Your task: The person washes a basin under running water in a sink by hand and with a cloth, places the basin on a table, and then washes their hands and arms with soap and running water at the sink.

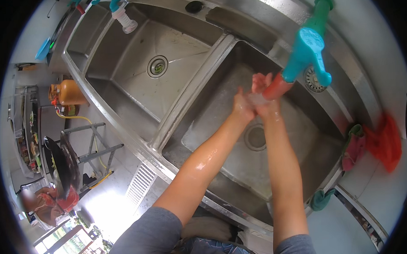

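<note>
Both of my wet hands are together over the right basin of a stainless steel double sink [193,88], just below a blue plastic tap [303,56] with a red spout end [277,86]. Water runs from the spout onto them. My left hand [245,107] touches my right hand [268,101] near the wrist and palm; I see no object in either. The right hand's fingers are spread and partly hidden by the spout. Beneath my hands, the basin has a round drain [256,137]. My forearms are wet too.
A second tap [124,19] hangs over the left basin, whose drain [157,66] holds green scraps. A metal strainer [314,79] lies behind the right basin. Cloths [353,147] hang at right. At left are an orange gas cylinder [69,92], a wok [58,169] and another person [46,203].
</note>
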A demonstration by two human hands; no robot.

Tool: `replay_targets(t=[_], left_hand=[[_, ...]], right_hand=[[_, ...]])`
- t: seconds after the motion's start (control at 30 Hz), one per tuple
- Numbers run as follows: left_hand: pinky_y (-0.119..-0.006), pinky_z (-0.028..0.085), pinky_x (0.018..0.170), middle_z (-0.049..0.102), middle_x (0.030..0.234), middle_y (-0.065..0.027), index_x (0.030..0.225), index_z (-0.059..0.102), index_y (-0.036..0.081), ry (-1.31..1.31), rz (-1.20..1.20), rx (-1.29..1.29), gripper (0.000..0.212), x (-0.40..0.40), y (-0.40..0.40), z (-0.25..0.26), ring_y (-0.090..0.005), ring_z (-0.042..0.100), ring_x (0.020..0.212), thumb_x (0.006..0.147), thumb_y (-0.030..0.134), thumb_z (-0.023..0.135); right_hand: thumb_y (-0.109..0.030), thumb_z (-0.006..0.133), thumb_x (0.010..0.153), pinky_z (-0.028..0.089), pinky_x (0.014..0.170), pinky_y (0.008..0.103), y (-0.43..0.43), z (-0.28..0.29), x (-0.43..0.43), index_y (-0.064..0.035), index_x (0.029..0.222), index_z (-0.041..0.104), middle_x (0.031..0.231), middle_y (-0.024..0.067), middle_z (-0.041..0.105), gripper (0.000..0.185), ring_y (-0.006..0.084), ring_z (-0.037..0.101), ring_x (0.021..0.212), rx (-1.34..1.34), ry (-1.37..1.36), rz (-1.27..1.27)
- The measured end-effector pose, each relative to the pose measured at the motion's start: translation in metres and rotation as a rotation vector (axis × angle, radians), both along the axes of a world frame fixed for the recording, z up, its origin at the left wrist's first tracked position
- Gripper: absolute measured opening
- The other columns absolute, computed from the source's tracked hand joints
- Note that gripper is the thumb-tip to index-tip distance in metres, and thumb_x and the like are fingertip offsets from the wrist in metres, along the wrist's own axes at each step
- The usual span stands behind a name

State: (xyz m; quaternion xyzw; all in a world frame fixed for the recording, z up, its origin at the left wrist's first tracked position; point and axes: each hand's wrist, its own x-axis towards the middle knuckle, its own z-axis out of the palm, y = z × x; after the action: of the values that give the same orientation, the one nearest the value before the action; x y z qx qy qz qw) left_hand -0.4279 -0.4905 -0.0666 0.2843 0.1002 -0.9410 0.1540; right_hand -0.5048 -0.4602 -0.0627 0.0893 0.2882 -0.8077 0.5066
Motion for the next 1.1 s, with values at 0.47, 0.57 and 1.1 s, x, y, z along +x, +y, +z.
replay_targets(t=[0.47,0.57,1.1], left_hand=[[-0.041,0.037,0.094,0.052,0.115,-0.0138,0.112,0.051,0.004,-0.829,-0.771,-0.543,0.039,-0.012,-0.063,-0.055,-0.0278,0.046,0.112,0.086,0.032,0.044],[-0.041,0.039,0.091,0.053,0.112,-0.0136,0.110,0.052,0.004,-0.861,-0.884,-1.261,0.040,-0.025,-0.035,-0.050,-0.0270,0.048,0.108,0.085,0.034,0.045],[-0.039,0.048,0.076,0.061,0.093,-0.0137,0.103,0.058,0.004,-0.332,-0.281,-0.680,0.052,0.011,-0.032,-0.012,-0.0248,0.060,0.086,0.080,0.049,0.049]], right_hand=[[-0.022,0.050,0.088,0.048,0.065,0.0283,0.050,0.155,0.148,0.0029,0.088,0.057,0.081,0.0109,0.062,0.026,0.0220,0.060,0.077,-0.169,0.967,0.285],[-0.015,0.043,0.087,0.042,0.079,0.0361,0.051,0.130,0.126,0.0030,0.093,0.057,0.094,0.0128,0.061,0.024,0.0300,0.056,0.093,-0.264,1.653,0.120],[-0.025,0.048,0.088,0.050,0.055,0.0233,0.014,0.040,0.064,-0.0020,0.098,0.053,0.080,0.0075,0.058,0.026,0.0148,0.059,0.071,0.116,-0.351,0.042]])
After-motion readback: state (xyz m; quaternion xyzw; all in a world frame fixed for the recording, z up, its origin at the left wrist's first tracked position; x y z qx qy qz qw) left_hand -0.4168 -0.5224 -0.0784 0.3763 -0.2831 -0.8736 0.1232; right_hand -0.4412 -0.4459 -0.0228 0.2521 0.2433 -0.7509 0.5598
